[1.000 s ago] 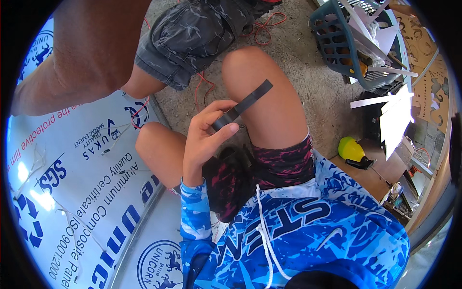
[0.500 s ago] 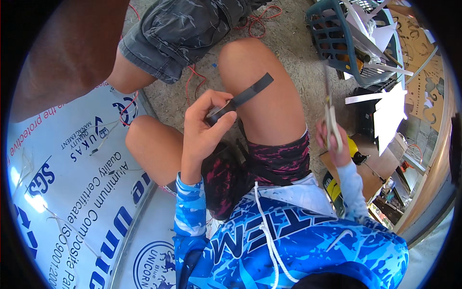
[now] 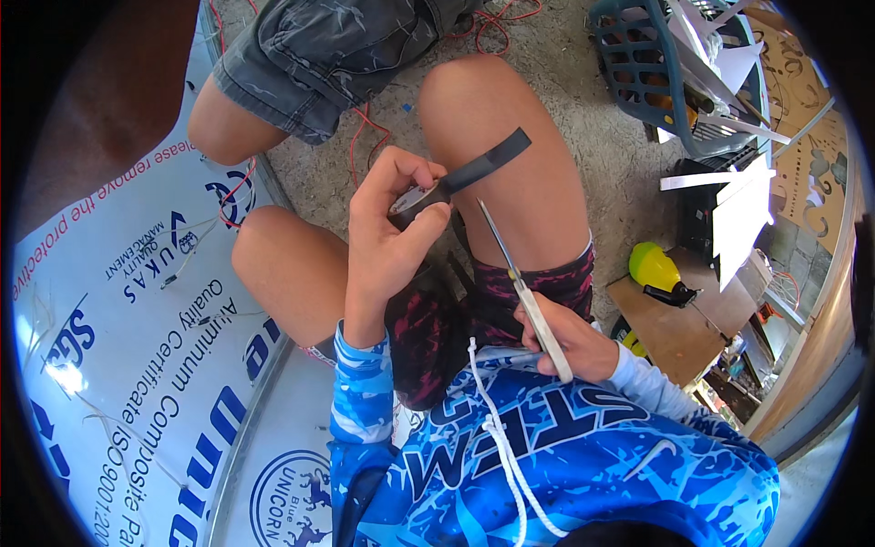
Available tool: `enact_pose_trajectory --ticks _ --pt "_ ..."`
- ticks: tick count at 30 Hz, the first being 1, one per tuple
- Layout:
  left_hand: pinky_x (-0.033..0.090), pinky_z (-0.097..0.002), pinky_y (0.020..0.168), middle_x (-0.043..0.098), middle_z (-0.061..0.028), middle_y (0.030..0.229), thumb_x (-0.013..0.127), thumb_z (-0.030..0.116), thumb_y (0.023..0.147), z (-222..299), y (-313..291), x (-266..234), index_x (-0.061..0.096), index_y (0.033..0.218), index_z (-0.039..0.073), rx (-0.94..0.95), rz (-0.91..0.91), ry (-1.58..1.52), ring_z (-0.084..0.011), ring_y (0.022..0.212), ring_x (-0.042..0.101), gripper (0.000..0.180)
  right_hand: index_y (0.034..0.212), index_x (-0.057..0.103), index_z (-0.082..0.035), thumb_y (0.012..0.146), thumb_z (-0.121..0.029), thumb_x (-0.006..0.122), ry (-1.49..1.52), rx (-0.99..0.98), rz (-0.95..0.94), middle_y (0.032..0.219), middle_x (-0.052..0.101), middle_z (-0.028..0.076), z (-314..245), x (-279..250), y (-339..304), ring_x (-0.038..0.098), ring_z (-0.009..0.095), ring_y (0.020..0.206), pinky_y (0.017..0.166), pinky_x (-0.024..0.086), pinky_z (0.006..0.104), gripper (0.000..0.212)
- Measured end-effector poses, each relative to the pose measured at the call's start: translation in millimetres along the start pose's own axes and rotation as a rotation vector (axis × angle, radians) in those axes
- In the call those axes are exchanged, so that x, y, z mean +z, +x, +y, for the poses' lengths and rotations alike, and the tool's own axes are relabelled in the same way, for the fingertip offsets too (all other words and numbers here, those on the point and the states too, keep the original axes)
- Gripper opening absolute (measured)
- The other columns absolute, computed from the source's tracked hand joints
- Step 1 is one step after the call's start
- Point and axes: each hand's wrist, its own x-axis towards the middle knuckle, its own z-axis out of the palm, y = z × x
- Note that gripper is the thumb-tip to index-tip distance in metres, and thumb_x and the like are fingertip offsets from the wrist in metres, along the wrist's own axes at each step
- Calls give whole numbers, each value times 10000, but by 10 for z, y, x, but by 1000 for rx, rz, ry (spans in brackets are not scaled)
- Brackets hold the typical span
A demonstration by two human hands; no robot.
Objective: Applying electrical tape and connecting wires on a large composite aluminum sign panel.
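My left hand [image 3: 369,251], above my knees, is closed around a roll of black tape [image 3: 412,210]. A short loose strip [image 3: 495,161] of the tape sticks out from the roll toward the upper right, over my bare right knee. Lower and to the right, my right hand [image 3: 588,345] grips a pair of scissors [image 3: 536,317] by the pale handles. Their slim blades point up and left, with the tip just below the strip and apart from it. Whether the blades are parted is hard to see.
A printed white panel [image 3: 118,301] lies along the left. Another person's leg in grey shorts [image 3: 319,64] is at the top. Orange cord [image 3: 369,137] crosses the concrete floor. At right stand a dark green basket [image 3: 638,68] of scraps and a yellow rounded thing [image 3: 653,266].
My right hand has brought the scissors in from the right, down and left toward the tape. My left hand keeps its hold on the roll, nearly in place.
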Motion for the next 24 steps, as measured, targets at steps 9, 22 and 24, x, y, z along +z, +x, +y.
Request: enact_pose_trajectory --ticks 9,22,24 --pt "478 -264 745 624 -124 966 554 -10 736 -30 -6 -11 465 942 21 44 -14 24 -152 837 606 226 936 424 -24 770 -278 748 218 143 64 827 420 76 -169 31 260 401 172 747 689 379 322 444" --pt "445 -264 796 599 -67 931 589 -10 723 -14 -15 13 479 937 20 41 -5 -52 -116 881 557 242 982 420 -73 711 -157 704 231 19 118 793 430 27 -165 35 312 413 90 667 579 368 221 401" --pt "446 -264 796 600 -68 937 591 -10 724 -16 -26 7 480 939 19 28 1 -72 -116 883 557 243 978 421 -72 691 -137 702 101 41 104 787 428 18 -162 38 313 405 85 661 585 365 211 406"
